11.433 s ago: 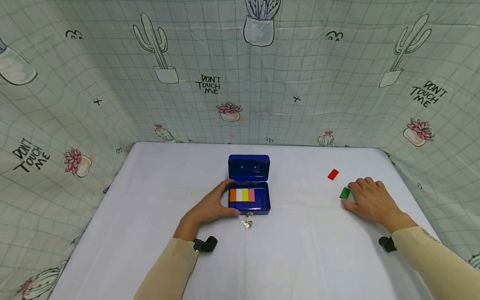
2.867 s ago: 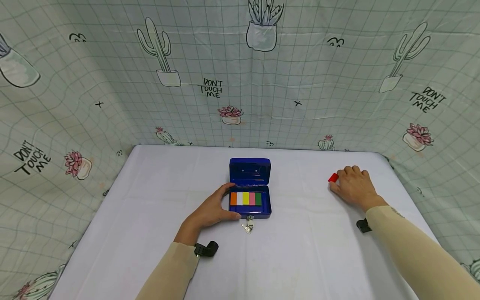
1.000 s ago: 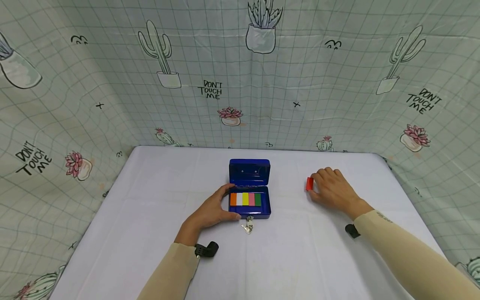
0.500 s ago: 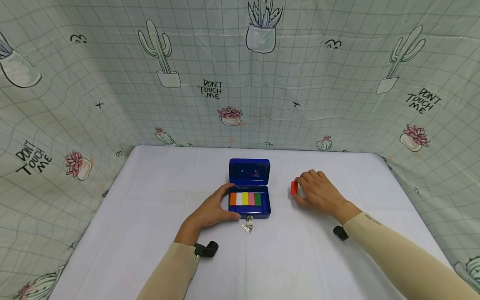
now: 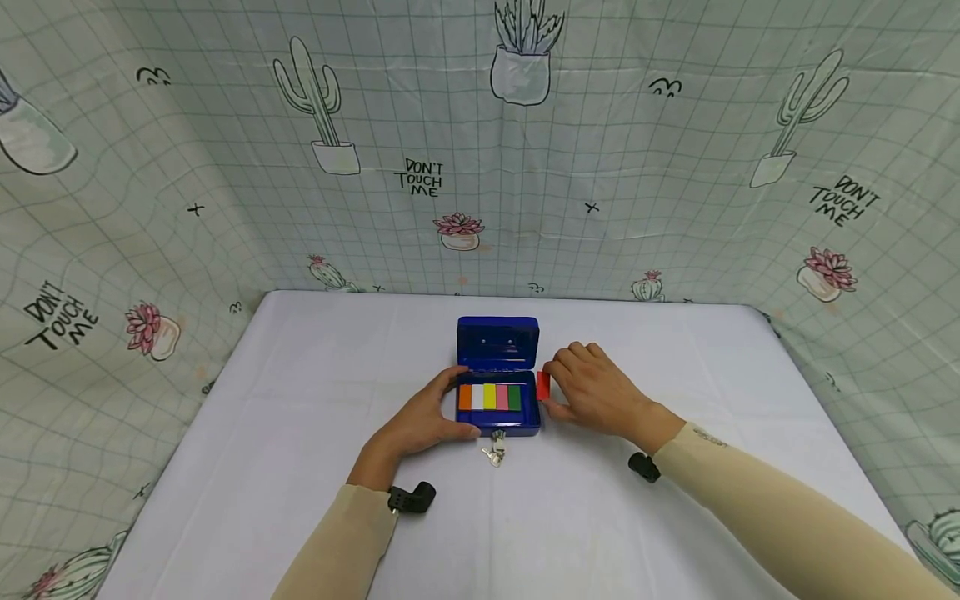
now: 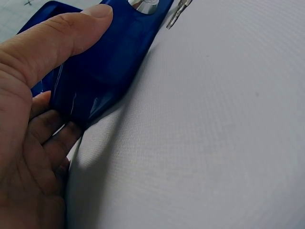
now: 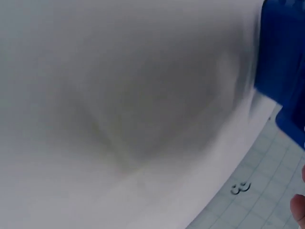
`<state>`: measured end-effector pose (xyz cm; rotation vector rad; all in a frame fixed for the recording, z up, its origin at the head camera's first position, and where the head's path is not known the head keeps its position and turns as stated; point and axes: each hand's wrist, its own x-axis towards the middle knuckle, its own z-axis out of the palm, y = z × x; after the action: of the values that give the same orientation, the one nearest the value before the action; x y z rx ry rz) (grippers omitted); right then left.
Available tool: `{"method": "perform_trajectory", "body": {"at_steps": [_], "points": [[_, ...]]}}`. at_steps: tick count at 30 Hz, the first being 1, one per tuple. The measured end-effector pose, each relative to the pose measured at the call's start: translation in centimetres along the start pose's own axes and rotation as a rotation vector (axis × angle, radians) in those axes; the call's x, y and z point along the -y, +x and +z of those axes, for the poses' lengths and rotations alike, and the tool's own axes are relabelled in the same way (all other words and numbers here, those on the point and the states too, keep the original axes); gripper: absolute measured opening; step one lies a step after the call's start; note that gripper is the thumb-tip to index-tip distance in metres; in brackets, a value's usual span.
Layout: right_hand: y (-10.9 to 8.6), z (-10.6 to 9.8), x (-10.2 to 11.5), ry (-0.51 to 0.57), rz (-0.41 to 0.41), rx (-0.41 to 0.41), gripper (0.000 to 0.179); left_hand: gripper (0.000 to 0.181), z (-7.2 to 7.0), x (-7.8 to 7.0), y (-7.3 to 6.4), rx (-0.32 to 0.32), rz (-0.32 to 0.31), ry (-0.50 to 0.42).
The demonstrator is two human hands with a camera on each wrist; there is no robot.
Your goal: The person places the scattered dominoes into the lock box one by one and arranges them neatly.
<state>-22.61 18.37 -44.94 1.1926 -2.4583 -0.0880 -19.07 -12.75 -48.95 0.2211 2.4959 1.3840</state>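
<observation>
A small blue cash box (image 5: pixel 487 423) stands on the table with its lid raised. Inside lies a row of coloured blocks: orange, white, yellow (image 5: pixel 490 397), pink and green. My left hand (image 5: pixel 420 417) grips the box's left end, thumb at the front and fingers behind; the left wrist view shows the thumb on the blue wall (image 6: pixel 109 57). My right hand (image 5: pixel 600 396) pinches a red block (image 5: pixel 543 386) between thumb and fingers at the box's right rim. In the right wrist view, only fingertips (image 7: pixel 299 210) show near the box (image 7: pixel 281 47); the red block is out of sight.
Keys (image 5: pixel 492 456) hang from the lock at the box's front and lie over the white tablecloth (image 5: pixel 555 525). A printed cactus curtain (image 5: pixel 540 167) surrounds the table at the back and sides. A black wrist camera (image 5: pixel 412 497) sits on the left wrist, close to the tabletop.
The green block went from the table into the row. My right hand then took the red block and carried it left to the box's right rim. My left hand stays on the box.
</observation>
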Motion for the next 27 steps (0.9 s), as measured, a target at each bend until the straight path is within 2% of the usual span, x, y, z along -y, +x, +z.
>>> {"method": "perform_trajectory", "body": {"at_steps": [10, 21, 27], "points": [[2.1, -0.1, 2.0, -0.021, 0.015, 0.126, 0.043, 0.107, -0.1, -0.1, -0.1, 0.003, -0.003, -0.01], [3.4, -0.3, 3.2, -0.071, 0.075, 0.265, 0.047, 0.107, 0.0, 0.1, -0.1, 0.004, 0.001, -0.021], [3.9, -0.3, 3.7, -0.057, 0.099, 0.315, 0.041, 0.107, 0.0, 0.2, 0.0, 0.006, 0.005, -0.035]]}}
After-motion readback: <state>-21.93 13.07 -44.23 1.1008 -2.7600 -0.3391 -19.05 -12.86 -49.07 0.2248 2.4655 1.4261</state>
